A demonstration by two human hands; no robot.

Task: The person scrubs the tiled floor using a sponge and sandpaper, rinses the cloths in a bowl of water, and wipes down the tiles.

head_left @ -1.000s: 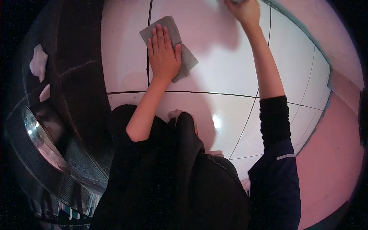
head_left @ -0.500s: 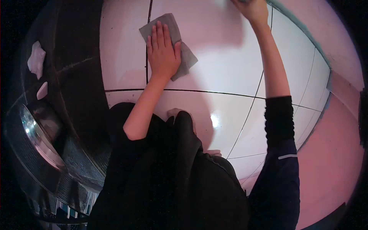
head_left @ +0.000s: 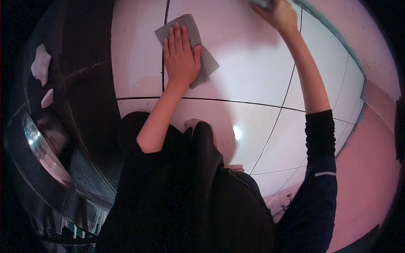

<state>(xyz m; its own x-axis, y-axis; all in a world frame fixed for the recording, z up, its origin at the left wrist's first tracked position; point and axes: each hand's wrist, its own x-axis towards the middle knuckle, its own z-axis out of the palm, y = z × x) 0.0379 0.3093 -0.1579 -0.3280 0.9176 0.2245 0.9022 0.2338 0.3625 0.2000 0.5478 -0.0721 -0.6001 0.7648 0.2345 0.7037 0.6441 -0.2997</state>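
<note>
My left hand [head_left: 181,63] lies flat, fingers stretched out, on a folded grey cloth [head_left: 209,67]. The cloth rests on white tiles [head_left: 249,80] with dark joints, its corners showing around the hand. Up at the top edge, my right hand [head_left: 284,17] is closed round a small greyish object [head_left: 262,4]. The frame cuts this object off and its kind cannot be made out. A soft shadow falls on the tiles below that hand.
Dark tiles [head_left: 86,92] border the white ones on the left. On that side are a crumpled white thing [head_left: 41,65], a small white piece [head_left: 47,98] and a shiny metal rim [head_left: 46,152]. A pink wall [head_left: 371,156] stands at right.
My right hand has come slightly down and to the right, with more of the greyish object showing. My left hand and the cloth have hardly moved.
</note>
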